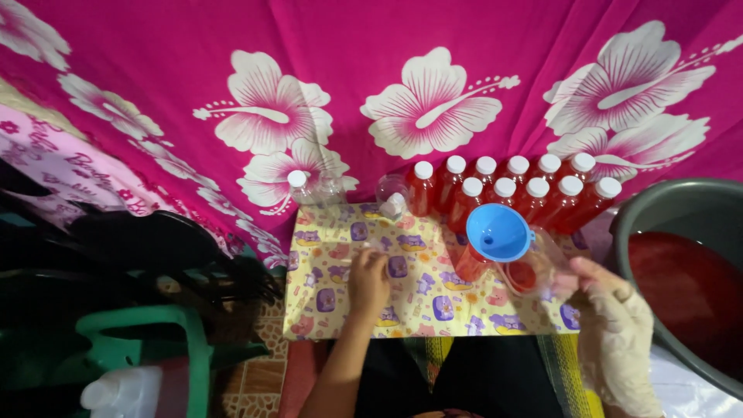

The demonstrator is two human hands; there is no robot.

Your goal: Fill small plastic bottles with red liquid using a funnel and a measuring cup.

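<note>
A: Nearest to us we see our left hand (368,280). It is bare and lies on the small bench with the yellow patterned cover (340,310). The fingers are bent down on a small clear thing that we cannot make out, so we cannot tell if they grip it.

B: And our right hand (615,325) wears a pale thin glove. Its fingers are closed around a clear plastic cup (534,267) with a little red liquid inside, and the cup is tilted.

A: Yes. Just beside the cup stands the blue plastic funnel (497,231). It sits in the mouth of a clear bottle with red liquid in it (467,263), near the right part of the bench.

B: At the right we see the big grey plastic basin (658,203), full of dark red liquid. At the lower left there is a green plastic chair (147,333).

A: Farther away, at the back edge of the bench, two rows of filled red bottles with white caps (534,193) stand close together. To the left of them are some empty clear bottles (309,190), one of them with a white cap.

B: Behind everything hangs the pink cloth with large white flowers (433,101).
</note>
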